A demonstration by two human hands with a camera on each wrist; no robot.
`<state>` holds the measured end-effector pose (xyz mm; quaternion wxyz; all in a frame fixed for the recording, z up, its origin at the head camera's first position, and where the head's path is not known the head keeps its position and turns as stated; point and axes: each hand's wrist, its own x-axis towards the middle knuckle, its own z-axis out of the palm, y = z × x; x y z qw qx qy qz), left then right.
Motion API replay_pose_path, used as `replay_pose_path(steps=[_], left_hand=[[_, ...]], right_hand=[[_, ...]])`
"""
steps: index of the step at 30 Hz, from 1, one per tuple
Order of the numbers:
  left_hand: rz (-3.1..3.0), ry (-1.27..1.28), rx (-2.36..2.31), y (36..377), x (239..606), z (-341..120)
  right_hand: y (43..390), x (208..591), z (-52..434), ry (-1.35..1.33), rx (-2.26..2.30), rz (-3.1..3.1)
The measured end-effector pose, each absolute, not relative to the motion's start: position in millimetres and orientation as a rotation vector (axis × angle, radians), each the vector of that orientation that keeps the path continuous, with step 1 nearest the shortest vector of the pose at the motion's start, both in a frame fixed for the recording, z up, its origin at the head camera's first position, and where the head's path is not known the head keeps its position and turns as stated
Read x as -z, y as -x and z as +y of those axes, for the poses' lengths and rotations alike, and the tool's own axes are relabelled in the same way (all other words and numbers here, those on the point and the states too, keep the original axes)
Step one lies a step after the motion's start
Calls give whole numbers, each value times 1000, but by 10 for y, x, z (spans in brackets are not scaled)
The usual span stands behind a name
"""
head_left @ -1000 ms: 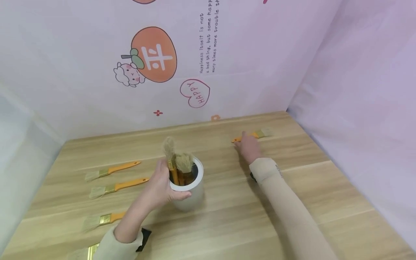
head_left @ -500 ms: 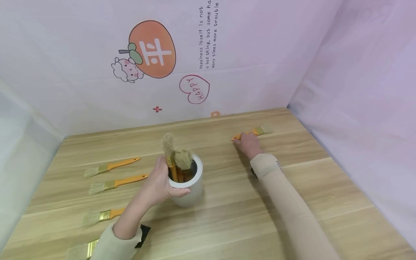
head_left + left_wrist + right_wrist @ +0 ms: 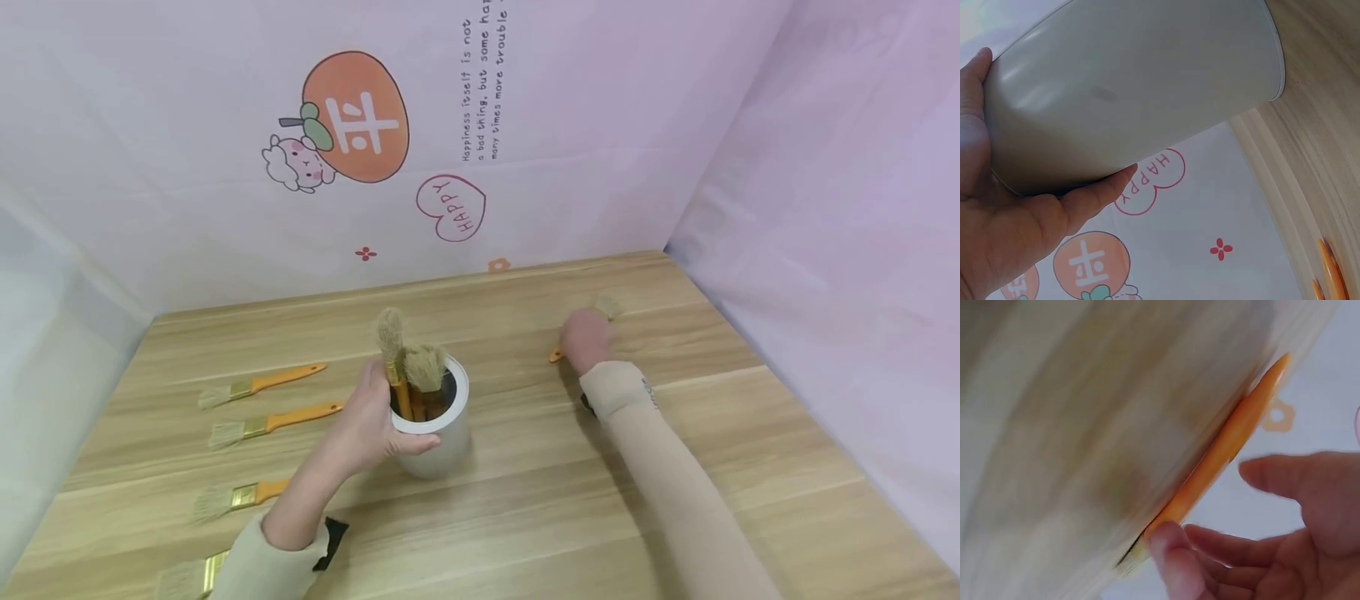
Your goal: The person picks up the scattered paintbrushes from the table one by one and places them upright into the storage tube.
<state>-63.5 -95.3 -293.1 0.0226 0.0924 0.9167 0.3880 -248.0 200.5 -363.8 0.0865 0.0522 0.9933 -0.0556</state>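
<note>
presently, the left hand is wrapped round the near side of the white cup, thumb across the front and fingers behind, as the left wrist view confirms; the grip serves to steady the cup, which stands upright on the wooden table. two brushes stand in it, bristles up, handles down inside.

the right hand is at the far right of the table, fingers curled onto the orange-handled brush. the right wrist view, though blurred, shows fingertips pressed to the handle near the ferrule with the thumb apart from it. whether the brush is clear of the table cannot be told.

four further brushes lie in a column at the left, handles pointing towards the cup, well apart from both hands.
</note>
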Motion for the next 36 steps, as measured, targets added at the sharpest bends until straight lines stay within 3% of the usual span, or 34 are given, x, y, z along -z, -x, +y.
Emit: replay_pose_path(steps=[14, 36], left_hand=[[2853, -307, -1193, 647, 2939, -965], [2854, -314, -1191, 662, 2939, -922]], right_hand=[[2523, 3639, 2106, -270, 88, 2850], [2365, 3534, 2218, -142, 159, 2921]])
